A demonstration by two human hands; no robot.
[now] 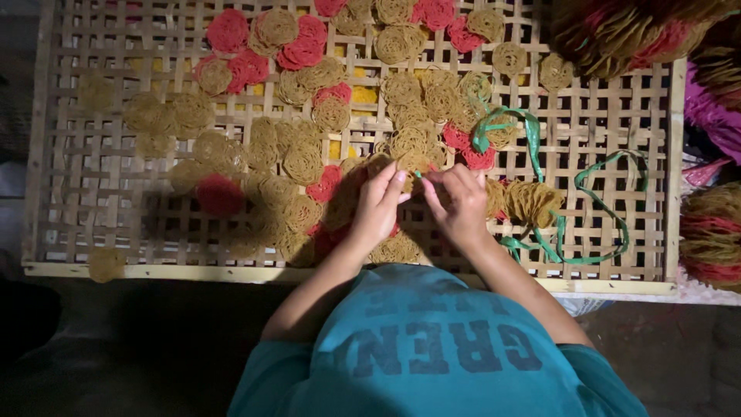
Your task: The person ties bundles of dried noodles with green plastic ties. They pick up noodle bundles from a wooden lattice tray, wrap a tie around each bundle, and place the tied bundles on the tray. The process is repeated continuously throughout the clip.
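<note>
- Left hand (378,205): fingers curled in, fingertips pinching narrowly at the end of a green ribbon (532,139); thumb side faces the other hand.
- Right hand (461,202): mirrors the left, fingertips closed on the same short stretch of ribbon. The two hands are nearly touching. Whether a disc is also pinched between them, cannot tell; the fingers cover that spot.
- Just under and around both hands: a heap of tan coiled discs (401,247), some touching the palms, with red coiled discs (324,185) mixed in.
- Just beside the right hand, outward: a bunched stack of tan discs (532,202) that looks already threaded on the ribbon.
- Ribbon axis: no single long axis. From the fingertips it runs away to the right, loops up beyond the right hand, then curls down in a wide arc toward the near edge of the tray. The pinched end points roughly between the two hands, crosswise to the forearms.
- Everything lies on a woven bamboo tray (93,232); more discs spread beyond the hands toward the far edge.
- Far right of the right hand, off the tray: bundled stacks (714,232) of tan and red.
- Risks (judgement): ribbon end could slip from so small a pinch; the loose loops could snag on tray slats or drag discs; brittle-looking coils could crack under finger pressure.
</note>
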